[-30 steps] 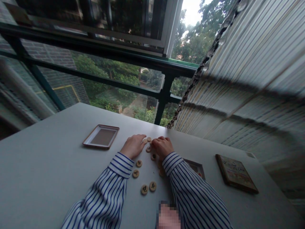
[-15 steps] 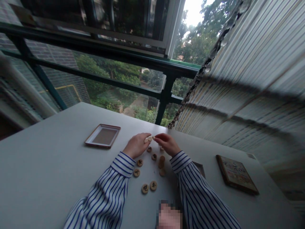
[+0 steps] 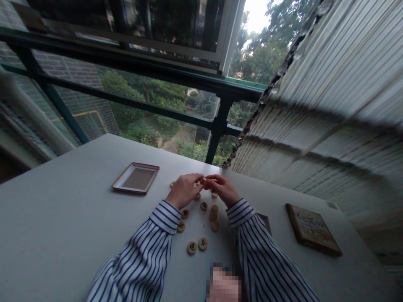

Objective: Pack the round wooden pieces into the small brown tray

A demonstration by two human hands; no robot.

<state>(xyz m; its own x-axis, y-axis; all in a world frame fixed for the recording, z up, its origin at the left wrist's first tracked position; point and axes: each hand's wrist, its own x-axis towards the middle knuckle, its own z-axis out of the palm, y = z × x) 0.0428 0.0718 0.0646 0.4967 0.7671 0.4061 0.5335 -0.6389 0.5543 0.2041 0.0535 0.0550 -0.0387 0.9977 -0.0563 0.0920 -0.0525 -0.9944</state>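
Closest to me, my white sleeves with blue stripes (image 3: 135, 256) reach forward over a white tabletop (image 3: 56, 226), and between them lie two round wooden pieces with dark characters (image 3: 192, 247), side by side. To the right is a flat brown box with a pictured cover (image 3: 315, 228); a dark-rimmed tray (image 3: 265, 222) shows partly from behind my right sleeve. Farther in, two more marked pieces sit by my left cuff, across from a short row of plain wooden discs (image 3: 215, 226) by my right cuff.

Beyond these, my left hand (image 3: 183, 191) curls partway closed around small pale discs (image 3: 197, 183), while my right hand (image 3: 223, 191) has thumb and fingers drawn together on them, fingertips meeting my left; I can't tell how many we have there. One more piece peeks out left of my left hand. Well off to the left is a shallow brown-rimmed tray with a white inside (image 3: 136, 179). Past the table's edge run a dark green railing (image 3: 217, 121) and leafy shrubs (image 3: 157, 98).
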